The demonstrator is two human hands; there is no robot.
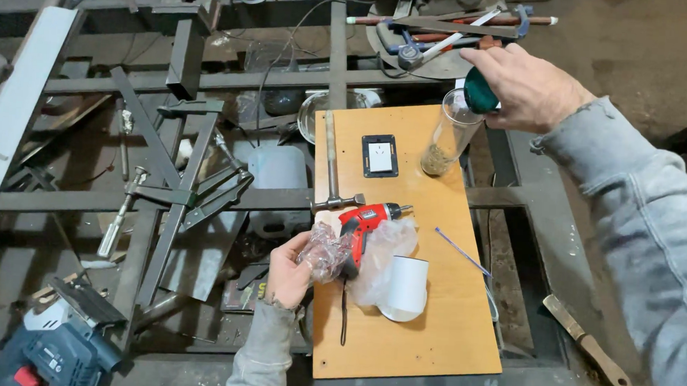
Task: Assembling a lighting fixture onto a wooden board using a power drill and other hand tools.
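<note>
Steel framing and scrap are crowding the workshop floor around our orange wooden board. We are closing our left hand on a crumpled clear plastic bag at the board's left edge, just beside the red cordless screwdriver. Our right hand is gripping a green cap atop the tall clear jar standing at the board's far corner. A hammer, a black wall socket and a white pipe elbow are lying between them.
</note>
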